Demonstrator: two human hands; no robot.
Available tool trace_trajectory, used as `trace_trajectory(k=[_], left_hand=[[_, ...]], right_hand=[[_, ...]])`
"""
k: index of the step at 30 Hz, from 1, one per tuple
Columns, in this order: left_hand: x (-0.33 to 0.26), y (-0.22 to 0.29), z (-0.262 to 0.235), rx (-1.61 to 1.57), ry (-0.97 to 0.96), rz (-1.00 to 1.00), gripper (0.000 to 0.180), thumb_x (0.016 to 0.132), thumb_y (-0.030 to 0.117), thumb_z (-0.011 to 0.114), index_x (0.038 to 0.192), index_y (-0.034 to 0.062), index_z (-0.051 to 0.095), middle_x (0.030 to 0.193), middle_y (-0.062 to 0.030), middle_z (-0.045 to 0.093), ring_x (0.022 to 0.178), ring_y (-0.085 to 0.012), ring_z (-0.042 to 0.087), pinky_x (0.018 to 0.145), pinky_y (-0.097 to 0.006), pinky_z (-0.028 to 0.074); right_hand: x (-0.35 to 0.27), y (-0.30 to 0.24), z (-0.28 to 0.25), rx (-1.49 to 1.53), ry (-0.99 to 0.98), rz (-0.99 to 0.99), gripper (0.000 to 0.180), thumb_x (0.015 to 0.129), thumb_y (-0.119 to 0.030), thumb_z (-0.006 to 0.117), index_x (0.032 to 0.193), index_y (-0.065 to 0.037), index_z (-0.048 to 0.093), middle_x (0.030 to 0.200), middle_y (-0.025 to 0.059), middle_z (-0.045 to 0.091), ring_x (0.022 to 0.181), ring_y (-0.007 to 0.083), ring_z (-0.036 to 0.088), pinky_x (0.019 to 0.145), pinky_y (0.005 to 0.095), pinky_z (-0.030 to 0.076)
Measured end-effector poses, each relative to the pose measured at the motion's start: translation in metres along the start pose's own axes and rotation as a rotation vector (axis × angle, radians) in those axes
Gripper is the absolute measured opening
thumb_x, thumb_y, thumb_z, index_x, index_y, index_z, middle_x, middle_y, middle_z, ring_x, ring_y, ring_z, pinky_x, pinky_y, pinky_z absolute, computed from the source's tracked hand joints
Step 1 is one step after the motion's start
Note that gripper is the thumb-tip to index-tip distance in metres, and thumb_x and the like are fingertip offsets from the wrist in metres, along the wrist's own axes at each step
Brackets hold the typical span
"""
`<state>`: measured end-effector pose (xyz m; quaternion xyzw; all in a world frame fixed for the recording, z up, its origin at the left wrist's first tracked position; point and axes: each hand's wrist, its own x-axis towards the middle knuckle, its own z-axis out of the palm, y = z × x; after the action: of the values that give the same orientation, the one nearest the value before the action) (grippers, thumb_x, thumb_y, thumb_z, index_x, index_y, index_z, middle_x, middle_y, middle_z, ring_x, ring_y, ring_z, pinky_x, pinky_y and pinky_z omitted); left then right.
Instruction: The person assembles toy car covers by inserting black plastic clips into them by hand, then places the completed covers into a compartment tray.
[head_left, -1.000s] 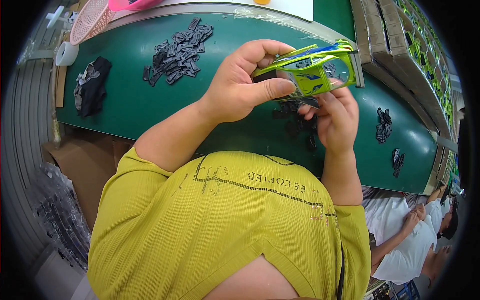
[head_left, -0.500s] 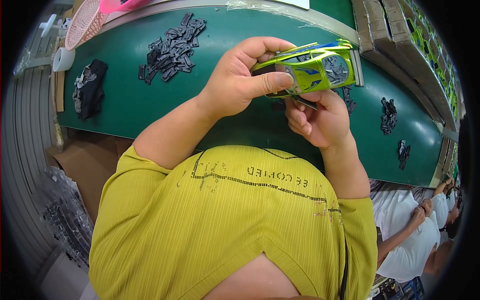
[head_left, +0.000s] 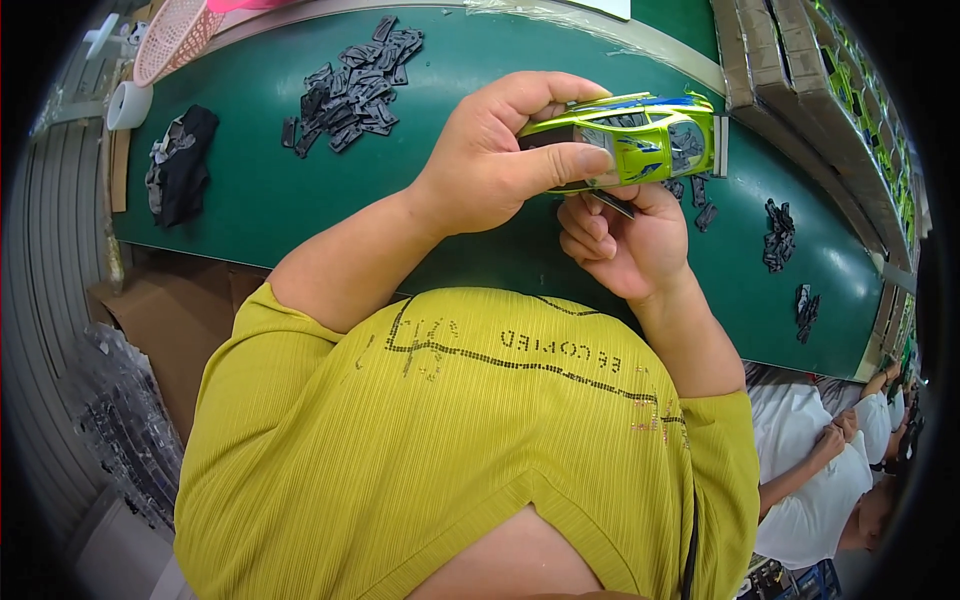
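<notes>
Left hand point(head_left: 500, 160) grips our lime-green plastic toy car body with blue streaks point(head_left: 640, 135), thumb laid along its near side and fingers curled over the roof, holding it above the green-topped desk point(head_left: 260, 210). Our right hand point(head_left: 625, 240) sits just beneath the car, fingers curled, pinching a small dark flat piece point(head_left: 615, 203) against the car's underside; how firmly it is held we cannot tell.

On the desk, well to the left of the car, lies a heap of small dark grey plastic parts point(head_left: 355, 80). Farther left rests a bundle of black pieces point(head_left: 180, 165), with a white roll of tape point(head_left: 128, 104) near the desk's edge and a pink plastic mesh basket point(head_left: 175, 35) at the top corner. More dark parts point(head_left: 778, 235) are scattered on the desk to the right of our hands. Brown cardboard boxes point(head_left: 800, 90) line the far right side. At the lower right, another person in a white shirt point(head_left: 800, 480) is at work beside us.
</notes>
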<state>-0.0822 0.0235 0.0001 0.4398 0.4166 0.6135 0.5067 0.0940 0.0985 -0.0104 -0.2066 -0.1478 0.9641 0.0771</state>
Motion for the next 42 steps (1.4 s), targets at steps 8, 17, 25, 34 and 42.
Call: trace_trajectory(k=[8,17,25,34,42], left_hand=[[-0.001,0.008,0.006,0.027,0.132,-0.021,0.037,0.089,0.004,0.068,0.123,-0.0021,0.057,0.113,-0.0110,0.066,0.097,-0.0140,0.064,0.084,-0.027,0.054],[0.000,0.004,0.003,0.069,0.286,-0.044,0.033,0.088,0.009,0.071,0.117,-0.0013,0.060,0.102,-0.0089,0.068,0.086,-0.0116,0.065,0.074,-0.025,0.055],[-0.001,0.008,0.006,-0.007,0.324,-0.061,0.033,0.088,0.010,0.071,0.117,-0.0008,0.061,0.097,-0.0092,0.068,0.074,-0.0090,0.064,0.059,-0.023,0.054],[-0.007,0.008,0.011,0.225,0.342,0.048,0.034,0.087,0.009,0.071,0.117,-0.0020,0.061,0.100,-0.0084,0.068,0.080,-0.0083,0.064,0.064,-0.022,0.055],[-0.009,0.008,0.012,0.311,0.348,0.125,0.033,0.087,0.007,0.071,0.117,-0.0017,0.061,0.099,-0.0068,0.068,0.079,-0.0061,0.063,0.067,-0.021,0.054]], right_hand=[[0.003,0.001,0.003,0.031,-0.036,0.072,0.026,0.095,-0.027,0.044,0.084,-0.004,0.052,0.065,0.0058,0.052,0.049,0.0133,0.042,0.049,0.0265,0.034],[-0.002,-0.002,0.016,-0.662,0.291,-0.331,0.026,0.095,-0.020,0.055,0.106,0.002,0.064,0.087,0.0117,0.067,0.068,0.0156,0.061,0.059,0.0248,0.047],[0.000,-0.001,0.016,-1.588,0.210,-1.022,0.018,0.078,0.004,0.073,0.094,0.002,0.068,0.091,0.0118,0.068,0.077,0.0168,0.064,0.068,0.0263,0.050],[0.000,-0.003,0.018,-1.669,0.124,-1.188,0.019,0.074,0.005,0.076,0.090,0.001,0.067,0.083,0.0121,0.067,0.071,0.0231,0.064,0.064,0.0282,0.050],[0.000,-0.001,0.020,-1.695,0.123,-1.182,0.019,0.073,0.004,0.077,0.089,0.001,0.067,0.081,0.0120,0.066,0.068,0.0232,0.063,0.062,0.0288,0.050]])
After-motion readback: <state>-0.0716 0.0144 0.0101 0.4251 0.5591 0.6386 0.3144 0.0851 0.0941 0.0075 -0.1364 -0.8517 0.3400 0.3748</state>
